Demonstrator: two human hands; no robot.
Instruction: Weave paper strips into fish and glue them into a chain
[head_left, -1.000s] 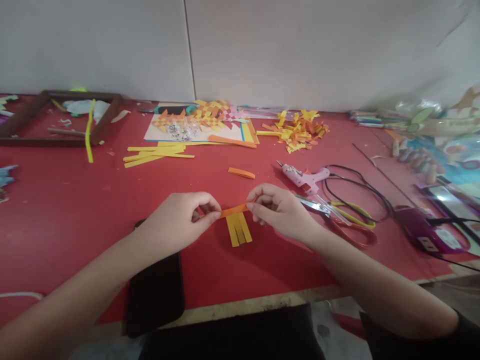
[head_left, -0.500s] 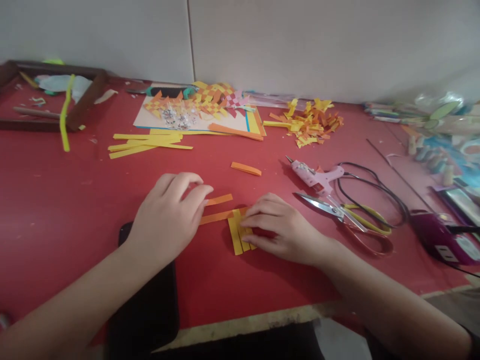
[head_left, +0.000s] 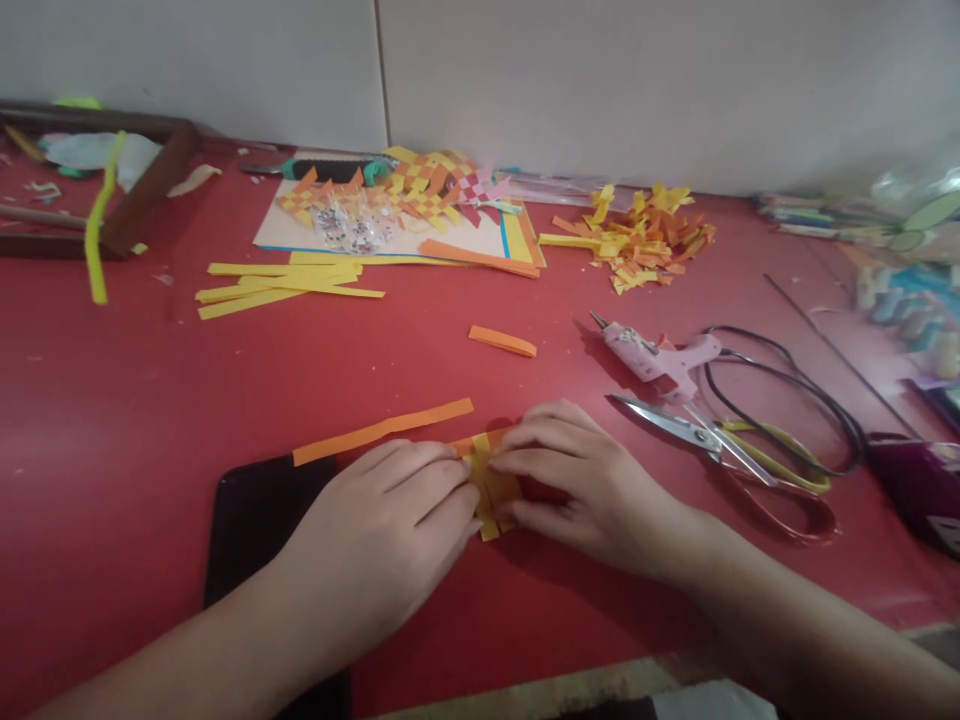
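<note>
Several yellow paper strips [head_left: 487, 515] stand side by side across an orange paper strip [head_left: 474, 442] on the red tabletop [head_left: 420, 370]. My left hand [head_left: 405, 520] is closed at their left side, fingertips pinching the leftmost yellow strip. From the right, my right hand [head_left: 585, 480] grips the same strips with its fingers bent over them, hiding part of the piece. Behind my left hand lies a loose orange strip [head_left: 382, 430], its left end on a black phone-like slab [head_left: 247, 520]. A shorter orange strip [head_left: 502, 342] rests farther back.
Open scissors [head_left: 697, 437] and a pink glue gun [head_left: 660, 360] with a black cord lie right. Loose yellow strips [head_left: 285, 285] lie back left. Behind are woven paper pieces [head_left: 427, 190], a cuttings heap [head_left: 652, 240] and a brown wooden frame [head_left: 150, 190].
My left hand has moved right and nearer, onto the left edge of the yellow strips. My right hand stays on them. The camera view has shifted slightly.
</note>
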